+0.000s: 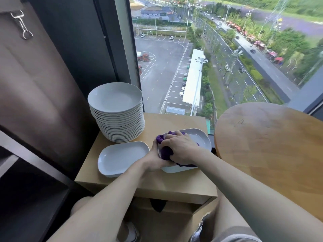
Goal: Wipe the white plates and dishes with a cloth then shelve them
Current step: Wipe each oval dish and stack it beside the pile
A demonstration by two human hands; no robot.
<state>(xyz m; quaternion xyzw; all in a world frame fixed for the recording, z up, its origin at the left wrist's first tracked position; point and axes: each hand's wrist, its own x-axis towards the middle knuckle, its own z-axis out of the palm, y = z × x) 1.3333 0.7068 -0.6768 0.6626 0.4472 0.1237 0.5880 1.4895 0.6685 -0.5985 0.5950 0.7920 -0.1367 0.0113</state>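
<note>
While the right hand [181, 145] clutches the bunched purple cloth [165, 151] and presses it into the rectangular white dish [201, 137], the left hand [154, 158] grips that dish's left rim to steady it on the counter [174, 182]. The dish lies at the counter's right edge, just beside the round table [271, 145] — a hard rightward stroke or a slackened left grip could slide it into the gap. A stray forearm might also nudge the second dish [120, 158] or the tall plate stack [118, 123] behind it.

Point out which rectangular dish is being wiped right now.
The right-hand dish, under the purple cloth gripped by the right hand; the left dish lies bare.
</note>
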